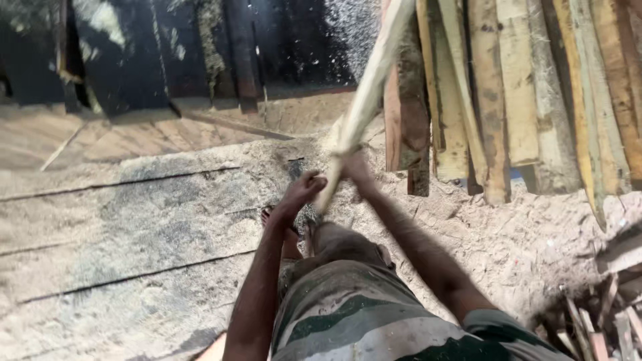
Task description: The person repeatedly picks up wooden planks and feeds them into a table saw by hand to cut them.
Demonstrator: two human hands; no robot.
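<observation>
A long pale wooden pole (364, 100) runs from my hands up and away toward the top of the view. My left hand (304, 188) is closed around its lower end. My right hand (358, 170) grips the pole just above, on its right side. Both arms reach forward from my body, which wears a green and white patterned garment (354, 314). A bare foot (281, 224) shows below my left hand, on sawdust-covered ground. Fine dust hangs in the air near the pole's upper part.
Wooden planks (515, 93) lean in a stack at the upper right. Flat boards (120, 214) covered with sawdust lie at the left. Wood scraps (602, 321) are piled at the lower right. Dark timber stands at the back left.
</observation>
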